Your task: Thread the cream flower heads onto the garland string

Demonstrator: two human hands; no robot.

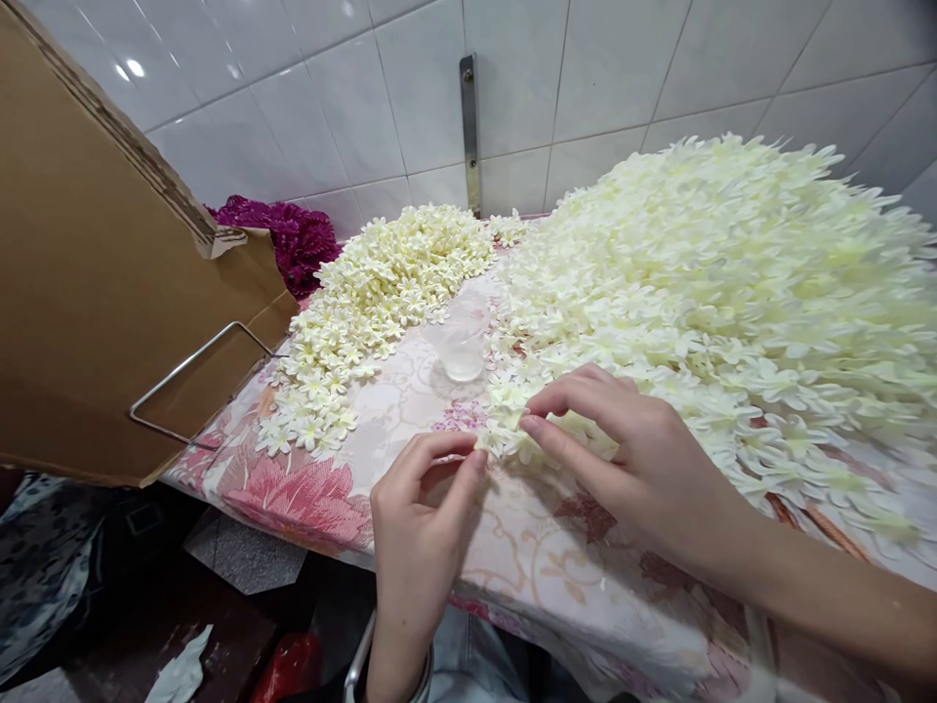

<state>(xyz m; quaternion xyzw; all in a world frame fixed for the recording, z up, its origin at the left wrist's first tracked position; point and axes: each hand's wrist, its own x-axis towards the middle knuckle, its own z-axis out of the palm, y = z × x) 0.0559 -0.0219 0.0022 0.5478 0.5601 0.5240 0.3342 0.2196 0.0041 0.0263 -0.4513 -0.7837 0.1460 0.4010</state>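
Note:
My left hand [421,522] is closed in a pinch near the table's front edge. A small pale artificial flower [484,445] shows at its thumb and fingertip. Close by on the right, my right hand [622,439] also pinches, its fingertips at the near edge of a large heap of pale yellow-white artificial flowers [680,283]. What sits between those right fingertips is too small to make out against the blossoms. Beyond both hands stands a clear plastic cup [461,347] holding some clear liquid or gel. A smaller heap of cream flowers [381,283] lies behind it to the left.
A large cardboard box [132,264] stands at the left, with a bent metal wire handle [183,381] beside it. Purple flower material [300,239] is bunched behind. The floral tablecloth [542,566] covers the table, which meets a tiled wall [425,88] with a metal bracket [469,137].

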